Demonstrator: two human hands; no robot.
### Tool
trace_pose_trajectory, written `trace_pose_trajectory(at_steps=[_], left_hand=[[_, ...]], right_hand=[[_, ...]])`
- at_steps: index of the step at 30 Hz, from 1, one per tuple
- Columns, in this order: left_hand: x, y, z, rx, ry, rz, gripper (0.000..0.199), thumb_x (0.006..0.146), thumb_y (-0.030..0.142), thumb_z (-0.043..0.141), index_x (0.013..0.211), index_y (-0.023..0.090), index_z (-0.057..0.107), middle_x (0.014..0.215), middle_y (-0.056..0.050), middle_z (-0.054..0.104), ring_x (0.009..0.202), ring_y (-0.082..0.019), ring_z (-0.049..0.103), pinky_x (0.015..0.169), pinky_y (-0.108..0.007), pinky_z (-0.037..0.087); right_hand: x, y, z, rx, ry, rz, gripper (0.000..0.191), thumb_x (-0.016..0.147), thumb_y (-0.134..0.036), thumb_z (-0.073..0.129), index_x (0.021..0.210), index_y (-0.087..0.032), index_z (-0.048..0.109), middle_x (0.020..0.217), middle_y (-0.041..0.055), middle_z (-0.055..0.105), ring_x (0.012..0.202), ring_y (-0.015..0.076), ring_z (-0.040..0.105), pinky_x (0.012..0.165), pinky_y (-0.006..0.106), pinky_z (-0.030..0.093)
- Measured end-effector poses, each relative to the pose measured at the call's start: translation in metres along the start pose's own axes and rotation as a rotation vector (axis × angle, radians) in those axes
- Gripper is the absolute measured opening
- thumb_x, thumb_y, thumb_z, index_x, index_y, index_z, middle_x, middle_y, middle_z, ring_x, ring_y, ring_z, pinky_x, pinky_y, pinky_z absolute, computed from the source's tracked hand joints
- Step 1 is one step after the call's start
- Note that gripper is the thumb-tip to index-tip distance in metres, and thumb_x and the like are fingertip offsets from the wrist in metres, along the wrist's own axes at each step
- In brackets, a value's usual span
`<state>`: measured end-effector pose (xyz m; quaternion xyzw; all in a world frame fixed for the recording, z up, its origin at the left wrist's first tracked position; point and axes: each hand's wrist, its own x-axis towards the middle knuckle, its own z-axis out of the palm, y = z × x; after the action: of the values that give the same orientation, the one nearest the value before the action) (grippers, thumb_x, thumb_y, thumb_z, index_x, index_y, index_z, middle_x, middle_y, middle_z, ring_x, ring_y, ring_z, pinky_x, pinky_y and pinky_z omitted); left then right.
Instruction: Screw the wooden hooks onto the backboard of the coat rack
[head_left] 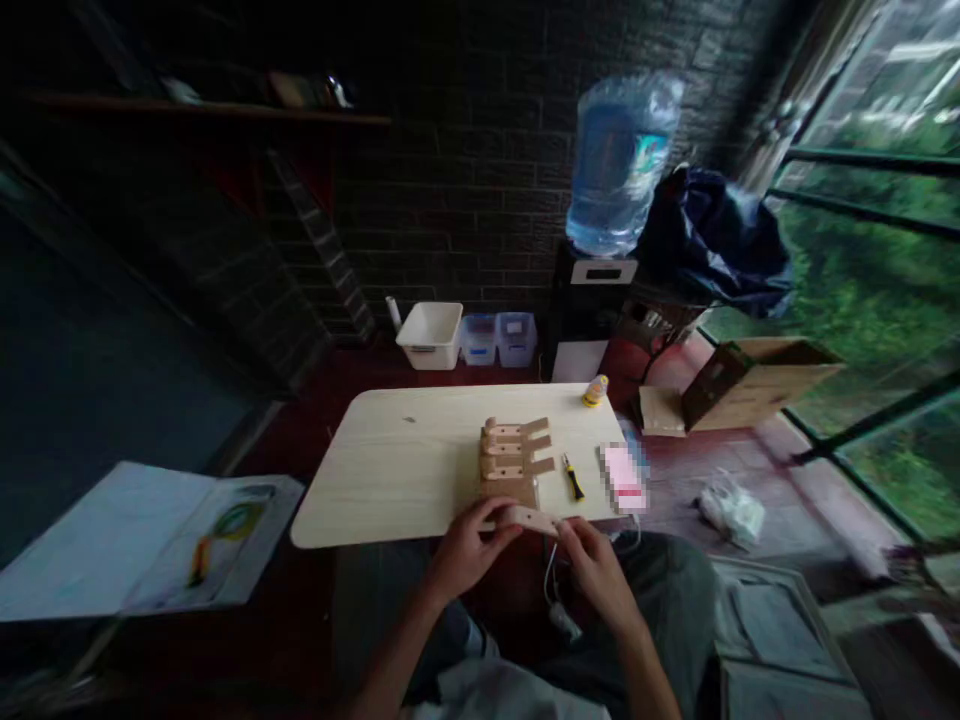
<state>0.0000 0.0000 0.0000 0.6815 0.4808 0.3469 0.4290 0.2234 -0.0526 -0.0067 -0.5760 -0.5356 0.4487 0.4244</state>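
A light wooden strip (531,519) with a small dark hole is held level between my two hands, at the near edge of the pale table (390,470). My left hand (471,548) pinches its left end, and my right hand (592,562) grips its right end. Just beyond the strip sits a brown wooden piece (506,489) bearing several light pegged strips (510,450), with flat tabs sticking out to the right. A yellow and black tool (573,478) lies to the right of it.
On the table's right side are a yellow-based bottle (595,391) and a blurred pink item (624,477). A white cable (553,580) hangs by my lap. Beyond the table stand a white bin (431,336), clear blue boxes (516,340) and a water dispenser (592,300). A cardboard box (750,385) is at right.
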Motion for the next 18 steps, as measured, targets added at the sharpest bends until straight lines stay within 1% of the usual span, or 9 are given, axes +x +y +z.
trace_pose_trajectory(at_steps=[2,4,5,7,9,10,12,15,18], left_hand=[[0.003,-0.001,0.0,0.005,0.022,-0.036,0.036,0.09,0.051,0.061,0.116,0.026,0.066,0.112,-0.005,0.074,0.096,-0.019,0.07,0.081,-0.026,0.057],[0.005,-0.002,0.001,-0.014,0.032,-0.067,0.038,0.092,0.052,0.058,0.115,0.024,0.066,0.105,-0.005,0.075,0.086,-0.018,0.071,0.076,-0.026,0.057],[0.007,-0.003,0.002,-0.032,0.031,-0.083,0.039,0.091,0.053,0.058,0.115,0.023,0.067,0.101,-0.005,0.075,0.079,-0.017,0.07,0.072,-0.026,0.056],[0.011,-0.006,0.003,-0.092,0.023,-0.101,0.043,0.091,0.055,0.057,0.114,0.021,0.067,0.092,-0.004,0.075,0.072,-0.016,0.069,0.071,-0.026,0.056],[0.019,-0.011,0.003,-0.165,0.039,-0.088,0.045,0.092,0.057,0.053,0.112,0.019,0.068,0.093,-0.005,0.076,0.08,-0.018,0.07,0.077,-0.028,0.057],[0.025,-0.014,0.002,-0.193,0.062,-0.066,0.046,0.093,0.057,0.052,0.111,0.019,0.069,0.1,-0.007,0.075,0.091,-0.019,0.071,0.084,-0.03,0.056],[0.04,-0.024,-0.002,-0.201,0.154,-0.026,0.045,0.094,0.056,0.051,0.11,0.019,0.068,0.11,-0.01,0.073,0.101,-0.021,0.069,0.09,-0.033,0.056],[0.065,-0.045,-0.01,-0.036,0.26,0.096,0.037,0.09,0.047,0.061,0.116,0.021,0.067,0.121,-0.011,0.068,0.113,-0.022,0.065,0.098,-0.037,0.053],[0.082,-0.071,-0.014,0.125,0.198,0.162,0.038,0.085,0.037,0.066,0.121,0.023,0.065,0.128,-0.01,0.065,0.123,-0.024,0.059,0.109,-0.043,0.047]], right_hand=[[-0.001,-0.004,0.002,-0.001,-0.015,-0.049,0.04,0.096,-0.055,0.051,0.103,-0.019,0.067,0.091,0.0049,0.071,0.084,0.0202,0.066,0.076,0.026,0.05],[-0.001,-0.005,0.005,-0.012,0.005,-0.071,0.041,0.093,-0.055,0.057,0.114,-0.02,0.065,0.095,0.0057,0.073,0.085,0.0209,0.067,0.076,0.027,0.051],[-0.001,-0.005,0.006,-0.028,0.031,-0.077,0.043,0.091,-0.055,0.06,0.117,-0.02,0.064,0.095,0.0058,0.073,0.083,0.021,0.068,0.075,0.027,0.051],[0.0,-0.001,0.009,-0.049,0.104,-0.054,0.046,0.089,-0.057,0.061,0.116,-0.02,0.063,0.084,0.0042,0.073,0.07,0.0194,0.067,0.064,0.026,0.05],[0.0,0.004,0.011,-0.023,0.18,-0.002,0.048,0.088,-0.061,0.06,0.111,-0.02,0.064,0.072,0.002,0.07,0.058,0.018,0.063,0.054,0.025,0.046],[0.001,0.007,0.011,0.007,0.213,0.025,0.049,0.088,-0.063,0.059,0.109,-0.019,0.064,0.068,0.0013,0.068,0.055,0.0177,0.061,0.051,0.025,0.045],[0.001,0.013,0.011,0.087,0.273,0.077,0.049,0.088,-0.066,0.056,0.098,-0.019,0.064,0.062,0.0004,0.064,0.052,0.0169,0.058,0.049,0.024,0.043],[0.001,0.021,0.006,0.203,0.353,0.148,0.049,0.088,-0.069,0.053,0.08,-0.021,0.059,0.054,-0.0023,0.056,0.046,0.0144,0.051,0.045,0.024,0.04],[-0.001,0.029,0.002,0.291,0.39,0.171,0.048,0.085,-0.068,0.058,0.075,-0.022,0.056,0.05,-0.0058,0.049,0.043,0.0114,0.043,0.042,0.022,0.034]])
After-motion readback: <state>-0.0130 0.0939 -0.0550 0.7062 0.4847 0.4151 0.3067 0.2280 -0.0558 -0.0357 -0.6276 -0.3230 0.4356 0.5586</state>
